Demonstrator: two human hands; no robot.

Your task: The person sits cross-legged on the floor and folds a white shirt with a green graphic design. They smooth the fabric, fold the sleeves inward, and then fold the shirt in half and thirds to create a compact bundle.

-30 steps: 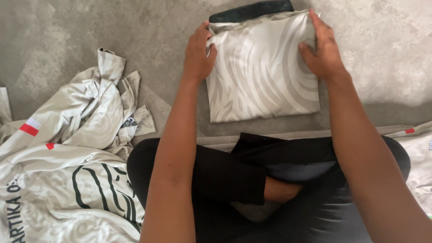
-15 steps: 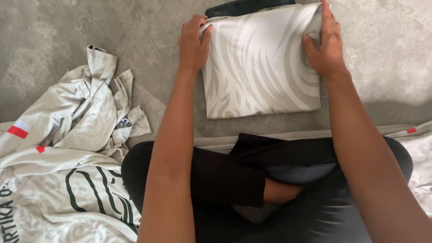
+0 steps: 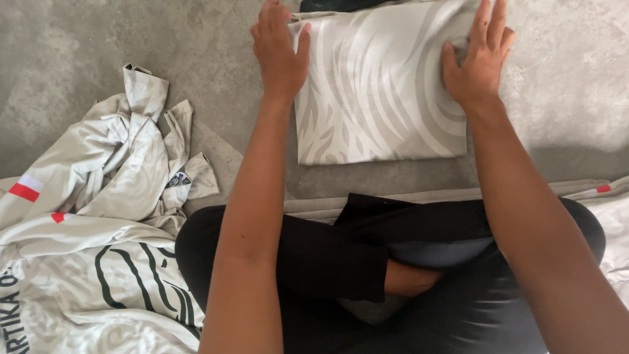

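Observation:
A folded pale grey garment (image 3: 377, 92) with a swirl pattern lies flat on the concrete floor in front of me. My left hand (image 3: 278, 49) rests on its upper left edge, fingers together and flat. My right hand (image 3: 478, 62) presses on its upper right part with fingers spread. A dark fabric strip (image 3: 341, 5) shows just beyond the top edge of the fold. Neither hand grips anything; both lie flat on the cloth.
A heap of crumpled pale shirts (image 3: 98, 229) with green lettering and red-white patches lies at my left. More pale cloth (image 3: 612, 216) sits at the right edge. My crossed legs in black trousers (image 3: 393, 262) fill the lower middle. Grey concrete floor (image 3: 98, 39) surrounds.
The folded garment and both hands have shifted upward in view. My right hand has moved from the garment's right edge onto its top surface, fingers spread.

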